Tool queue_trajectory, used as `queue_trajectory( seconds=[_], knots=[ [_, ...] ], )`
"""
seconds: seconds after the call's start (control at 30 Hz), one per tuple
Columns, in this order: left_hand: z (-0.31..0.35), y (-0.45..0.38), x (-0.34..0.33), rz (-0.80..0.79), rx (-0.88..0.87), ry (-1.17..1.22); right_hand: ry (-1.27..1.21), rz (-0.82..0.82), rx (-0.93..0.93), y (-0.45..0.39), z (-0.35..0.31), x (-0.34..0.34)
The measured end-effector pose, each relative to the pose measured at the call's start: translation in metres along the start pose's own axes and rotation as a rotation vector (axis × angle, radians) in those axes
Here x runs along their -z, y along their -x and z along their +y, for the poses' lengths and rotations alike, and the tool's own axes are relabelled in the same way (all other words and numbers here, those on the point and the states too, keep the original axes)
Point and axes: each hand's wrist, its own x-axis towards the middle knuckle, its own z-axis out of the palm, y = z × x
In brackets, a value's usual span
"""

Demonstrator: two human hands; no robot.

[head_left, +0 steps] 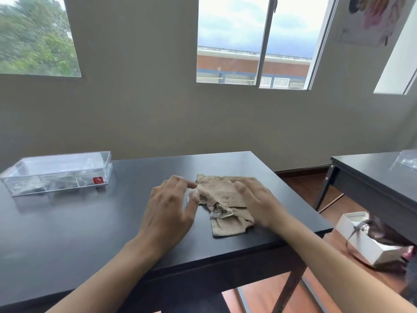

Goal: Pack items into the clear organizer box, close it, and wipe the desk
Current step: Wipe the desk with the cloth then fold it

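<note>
A crumpled beige cloth [222, 197] with a small label lies on the right half of the dark desk [90, 224]. My right hand [257, 199] rests flat on the cloth's right side. My left hand [170, 206] is at its left edge, fingers spread, with fingertips pinching or touching the edge. The clear organizer box [57, 171] stands at the desk's back left with its lid down, a red sticker on its front and small items dimly visible inside.
The desk's right edge drops to a wooden floor. A second dark table [372, 177] stands to the right, carrying a clear plastic bag [406, 160]. Under it sits a white box [363, 238] with a dark bag. The wall and windows are behind.
</note>
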Motion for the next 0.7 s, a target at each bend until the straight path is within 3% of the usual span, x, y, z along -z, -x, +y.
queue_trajectory(
  seconds=[0.1, 0.17, 0.3, 0.7],
  knots=[
    [0.032, -0.014, -0.017, -0.099, -0.050, -0.020, -0.011, 0.201, -0.112, -0.002, 0.021, 0.016],
    [0.051, -0.026, -0.036, -0.222, -0.049, -0.081, -0.004, 0.159, -0.171, -0.005, 0.025, 0.014],
    [0.059, -0.038, -0.071, -0.528, 0.036, -0.208, 0.370, -0.055, -0.105, -0.006, 0.028, -0.004],
    [0.037, -0.020, -0.043, -0.550, 0.149, -0.268, 0.394, -0.071, -0.087, -0.003, 0.023, -0.001]
  ],
)
